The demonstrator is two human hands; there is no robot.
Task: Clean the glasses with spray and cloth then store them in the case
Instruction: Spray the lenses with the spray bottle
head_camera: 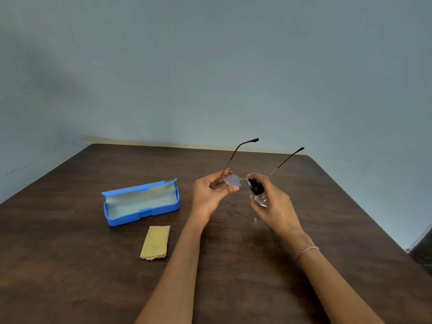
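Observation:
Thin gold-framed glasses (232, 179) with dark temple tips are held above the table, temples unfolded and pointing away from me. My left hand (210, 192) pinches the left lens rim. My right hand (273, 204) grips a small clear spray bottle (258, 191) with a black nozzle, held close against the right lens, which it partly hides. A blue glasses case (140, 202) lies open to the left with a pale lining. A folded tan cleaning cloth (156, 242) lies flat in front of the case.
The dark brown wooden table (70, 265) stands against a grey-blue wall. Its right edge runs diagonally at the right, with a dark object (423, 251) beyond it. A thread bracelet (306, 250) circles my right wrist.

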